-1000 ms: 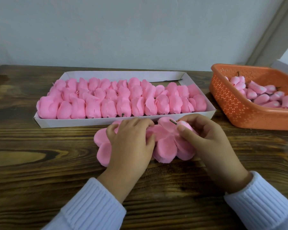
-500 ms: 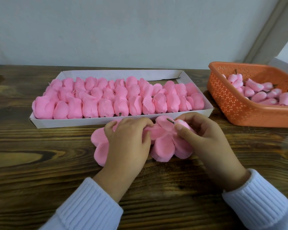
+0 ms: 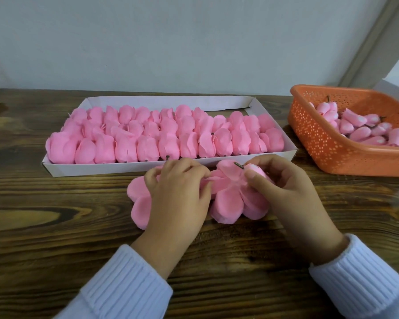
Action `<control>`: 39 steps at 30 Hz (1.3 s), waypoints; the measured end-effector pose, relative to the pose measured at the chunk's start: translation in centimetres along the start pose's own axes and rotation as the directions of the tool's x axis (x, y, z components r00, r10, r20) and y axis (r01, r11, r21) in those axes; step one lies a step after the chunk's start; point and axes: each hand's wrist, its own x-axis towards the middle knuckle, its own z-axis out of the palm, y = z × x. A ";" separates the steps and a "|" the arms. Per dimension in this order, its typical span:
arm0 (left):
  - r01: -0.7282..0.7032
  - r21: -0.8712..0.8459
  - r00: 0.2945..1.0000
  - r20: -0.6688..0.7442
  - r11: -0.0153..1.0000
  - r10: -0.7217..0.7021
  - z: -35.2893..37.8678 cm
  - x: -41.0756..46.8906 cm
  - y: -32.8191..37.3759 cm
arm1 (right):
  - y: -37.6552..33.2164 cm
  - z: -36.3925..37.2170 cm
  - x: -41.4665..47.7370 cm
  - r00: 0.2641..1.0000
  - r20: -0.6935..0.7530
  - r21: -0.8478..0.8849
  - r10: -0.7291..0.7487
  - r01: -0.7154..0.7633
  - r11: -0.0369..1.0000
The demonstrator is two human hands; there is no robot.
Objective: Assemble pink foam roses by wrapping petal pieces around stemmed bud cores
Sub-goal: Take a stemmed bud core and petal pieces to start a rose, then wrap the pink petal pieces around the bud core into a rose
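Under left hand (image 3: 177, 192), petals (image 3: 140, 204) partly hidden

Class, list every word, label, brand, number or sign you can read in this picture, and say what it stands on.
There is no text to read. The white tray, the orange basket, the wooden table and the wall show no print, label or number.

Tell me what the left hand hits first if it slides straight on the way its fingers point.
Probably the front wall of the white tray, just past the left hand, then the finished roses behind it; depth is unclear.
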 end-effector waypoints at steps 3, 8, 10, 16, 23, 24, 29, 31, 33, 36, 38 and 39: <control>-0.063 -0.155 0.997 -0.047 0.986 0.056 -0.2 0.2 0.1 | -0.5 -0.2 0.0 0.981 -0.158 0.045 -0.111 0.119 0.992; -0.016 -0.534 0.999 -0.052 0.845 -0.013 -0.3 0.0 0.6 | -0.7 -0.5 0.1 0.970 -0.234 0.151 -0.063 0.100 0.983; 0.086 -0.614 0.995 0.013 0.784 -0.099 -0.2 0.0 0.5 | -0.5 -0.5 0.2 0.982 -0.188 0.194 -0.015 0.052 0.980; 0.444 -0.848 0.876 0.341 0.291 -0.341 -0.3 0.2 1.0 | -0.9 -0.4 0.0 0.998 -0.048 0.285 -0.030 0.042 0.958; 0.505 -0.863 0.789 0.443 0.037 -0.425 -0.2 0.6 0.6 | -1.8 0.0 -1.3 0.895 -0.084 -0.273 -0.437 0.401 0.874; 0.504 -0.862 0.784 0.426 0.062 -0.451 -0.1 0.5 0.6 | -1.9 0.1 -1.4 0.874 -0.086 -0.333 -0.478 0.427 0.841; 0.471 -0.873 0.775 0.341 0.126 -0.531 0.0 0.5 0.6 | -2.3 0.6 -1.7 0.880 -0.010 -0.369 -0.475 0.438 0.819; 0.473 -0.872 0.776 0.343 0.128 -0.529 0.0 0.5 0.6 | -2.1 0.8 -1.7 0.894 0.014 -0.410 -0.448 0.414 0.813; 0.475 -0.871 0.780 0.349 0.126 -0.520 0.1 0.5 0.6 | -1.8 0.9 -1.6 0.905 0.034 -0.455 -0.424 0.391 0.800; 0.455 -0.886 0.797 0.358 0.093 -0.486 0.1 0.4 0.6 | -1.5 0.7 -1.4 0.915 0.049 -0.480 -0.402 0.374 0.794; 0.452 -0.890 0.816 0.387 0.056 -0.429 0.1 0.3 0.6 | -1.4 0.6 -1.3 0.913 0.044 -0.475 -0.406 0.376 0.796; 0.462 -0.886 0.824 0.407 0.050 -0.394 0.0 0.2 0.6 | -1.5 0.6 -1.3 0.912 0.037 -0.473 -0.408 0.376 0.797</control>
